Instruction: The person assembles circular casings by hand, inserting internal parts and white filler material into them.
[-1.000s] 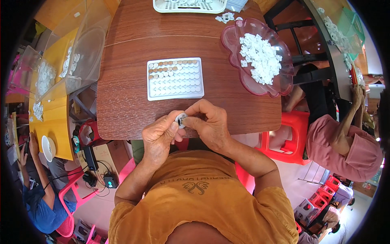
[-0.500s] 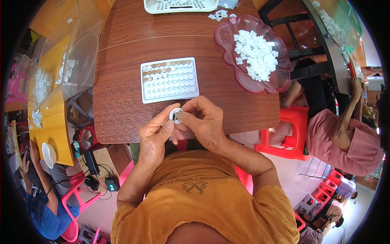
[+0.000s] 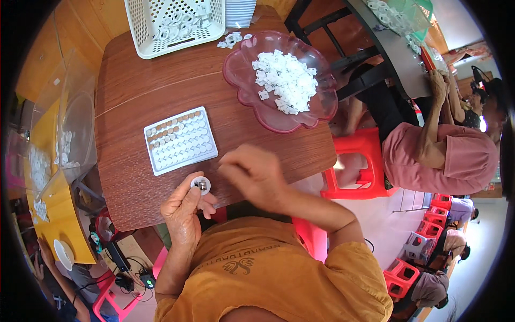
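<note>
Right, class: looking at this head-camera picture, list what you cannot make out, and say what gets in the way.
- Right hand, head view: motion-blurred, so whether its fingers hold anything cannot be told.
- Small round white part in the left hand: too small to make out its dark centre.
- White basket: cut off by the top edge.
- White tray: its pieces are too small to identify.
- Pink dish: white pieces too small to identify.

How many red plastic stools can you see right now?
7, maybe more hidden: one stool beside the table, three stacked far right, two lower right, one lower left.
</note>
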`<control>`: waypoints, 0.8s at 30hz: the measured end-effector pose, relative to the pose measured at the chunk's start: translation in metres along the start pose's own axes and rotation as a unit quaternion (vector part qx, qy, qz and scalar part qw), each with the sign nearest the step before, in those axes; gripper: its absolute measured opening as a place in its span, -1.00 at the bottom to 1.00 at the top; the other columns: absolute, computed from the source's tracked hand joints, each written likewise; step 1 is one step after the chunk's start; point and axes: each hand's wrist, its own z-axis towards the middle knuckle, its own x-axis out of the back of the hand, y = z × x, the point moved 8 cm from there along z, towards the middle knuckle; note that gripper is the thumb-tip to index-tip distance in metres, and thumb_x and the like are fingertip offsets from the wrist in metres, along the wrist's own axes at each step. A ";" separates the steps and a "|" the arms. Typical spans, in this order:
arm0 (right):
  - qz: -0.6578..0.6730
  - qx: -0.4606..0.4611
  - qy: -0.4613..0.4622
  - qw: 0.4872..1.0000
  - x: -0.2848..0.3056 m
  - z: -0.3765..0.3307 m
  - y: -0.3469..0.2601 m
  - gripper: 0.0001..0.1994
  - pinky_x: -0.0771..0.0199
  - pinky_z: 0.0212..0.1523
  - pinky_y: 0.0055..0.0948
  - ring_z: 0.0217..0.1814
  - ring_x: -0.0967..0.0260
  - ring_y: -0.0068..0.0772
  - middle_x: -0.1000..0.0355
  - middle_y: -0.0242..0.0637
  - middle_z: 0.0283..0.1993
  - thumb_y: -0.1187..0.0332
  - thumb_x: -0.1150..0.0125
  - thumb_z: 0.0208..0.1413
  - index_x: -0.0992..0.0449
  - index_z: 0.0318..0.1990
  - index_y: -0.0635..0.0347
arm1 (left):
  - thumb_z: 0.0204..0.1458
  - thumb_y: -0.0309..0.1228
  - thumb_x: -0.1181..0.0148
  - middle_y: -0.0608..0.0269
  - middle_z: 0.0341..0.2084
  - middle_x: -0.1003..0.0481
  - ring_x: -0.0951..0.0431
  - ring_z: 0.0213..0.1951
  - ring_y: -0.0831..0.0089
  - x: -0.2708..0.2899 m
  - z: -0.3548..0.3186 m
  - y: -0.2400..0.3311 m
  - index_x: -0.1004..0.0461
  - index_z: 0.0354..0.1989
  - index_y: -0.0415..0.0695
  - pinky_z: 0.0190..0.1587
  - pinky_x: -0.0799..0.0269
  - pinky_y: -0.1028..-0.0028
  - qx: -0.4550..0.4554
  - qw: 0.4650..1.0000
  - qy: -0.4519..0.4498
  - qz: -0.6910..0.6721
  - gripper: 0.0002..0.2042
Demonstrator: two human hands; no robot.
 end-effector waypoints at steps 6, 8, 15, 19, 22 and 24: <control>-0.185 0.050 0.082 0.978 0.081 0.057 0.024 -0.95 -0.36 -0.37 -0.22 -0.38 -0.38 -0.07 -0.39 -0.13 -0.48 0.49 -0.19 -0.11 -0.48 -0.43 0.20 | 0.11 -0.46 -0.05 0.05 -0.57 -0.50 -0.44 -0.66 0.53 0.003 0.001 -0.003 -0.43 -0.08 -0.37 -0.67 -0.28 0.65 -0.018 1.000 -0.006 0.019 -0.74; -0.291 0.050 0.046 0.954 0.086 0.074 0.050 -0.93 -0.37 -0.34 -0.16 -0.35 -0.39 -0.04 -0.41 -0.10 -0.46 0.47 -0.18 -0.14 -0.52 -0.43 0.16 | 0.11 -0.46 -0.05 0.05 -0.56 -0.50 -0.44 -0.65 0.53 0.002 0.003 -0.004 -0.43 -0.08 -0.36 -0.67 -0.27 0.65 -0.022 0.999 -0.015 0.027 -0.74; -0.503 0.052 -0.125 0.854 0.060 0.097 0.098 -0.84 -0.38 -0.26 -0.21 -0.28 -0.39 -0.10 -0.42 -0.17 -0.43 0.42 -0.18 -0.14 -0.56 -0.33 0.02 | 0.11 -0.47 -0.04 0.04 -0.49 -0.52 -0.48 -0.58 0.51 -0.002 0.007 0.001 -0.40 -0.02 -0.36 -0.59 -0.34 0.64 0.007 1.000 -0.026 -0.004 -0.71; -0.507 0.067 -0.161 0.844 0.048 0.093 0.099 -0.88 -0.37 -0.26 -0.19 -0.25 -0.37 -0.10 -0.41 -0.14 -0.41 0.48 -0.14 -0.12 -0.52 -0.36 0.16 | 0.11 -0.48 -0.05 0.01 -0.46 -0.53 -0.50 -0.57 0.49 -0.004 0.005 0.003 -0.40 -0.02 -0.35 -0.58 -0.37 0.62 -0.001 0.999 -0.046 -0.027 -0.71; -0.476 0.090 -0.145 0.863 0.044 0.096 0.092 -0.88 -0.40 -0.29 -0.17 -0.28 -0.37 -0.05 -0.41 -0.08 -0.45 0.61 -0.11 -0.27 -0.48 -0.48 0.27 | 0.10 -0.49 -0.06 0.00 -0.46 -0.52 -0.49 -0.60 0.49 -0.002 0.005 0.002 -0.42 -0.05 -0.38 -0.63 -0.35 0.63 0.005 0.999 -0.047 -0.022 -0.72; -0.468 0.084 -0.145 0.868 0.044 0.098 0.092 -0.89 -0.39 -0.29 -0.16 -0.28 -0.37 -0.05 -0.41 -0.07 -0.45 0.61 -0.10 -0.26 -0.47 -0.49 0.27 | 0.08 -0.50 -0.08 0.01 -0.47 -0.51 -0.49 -0.62 0.49 0.001 0.005 0.003 -0.43 -0.10 -0.42 -0.69 -0.32 0.64 -0.013 0.998 -0.038 -0.039 -0.74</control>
